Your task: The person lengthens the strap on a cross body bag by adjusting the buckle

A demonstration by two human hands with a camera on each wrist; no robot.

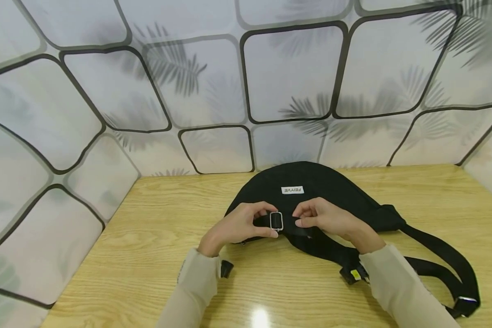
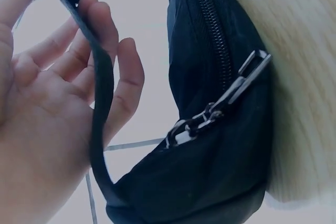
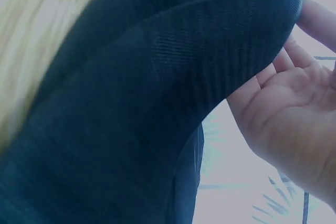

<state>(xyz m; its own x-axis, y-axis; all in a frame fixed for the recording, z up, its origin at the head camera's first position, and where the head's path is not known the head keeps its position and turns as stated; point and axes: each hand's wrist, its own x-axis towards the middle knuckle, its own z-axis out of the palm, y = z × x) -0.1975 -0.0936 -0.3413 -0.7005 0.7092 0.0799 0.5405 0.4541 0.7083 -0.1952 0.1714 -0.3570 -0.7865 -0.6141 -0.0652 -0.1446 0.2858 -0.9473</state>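
Note:
A black waist bag (image 1: pixel 311 177) with a white label (image 1: pixel 292 190) lies on the table. Over its front, my left hand (image 1: pixel 239 223) holds the strap by a silver rectangular slider buckle (image 1: pixel 276 221), thumb below and fingers above. My right hand (image 1: pixel 328 218) pinches the strap (image 3: pixel 173 51) just right of that slider. In the left wrist view, webbing (image 2: pixel 102 87) runs past the left palm, beside the bag's zipper (image 2: pixel 215 30) and its metal pull (image 2: pixel 247 80). The left fingertips' contact is cut off there.
The wooden table (image 1: pixel 156 255) meets a patterned wall covering (image 1: pixel 213 91) behind the bag. A black clip piece (image 1: pixel 227 269) lies by the left sleeve, and a black buckle with a yellow tag (image 1: pixel 354 274) by the right. The long strap (image 1: pixel 447 248) loops to the right, carrying another metal slider (image 1: pixel 466 299).

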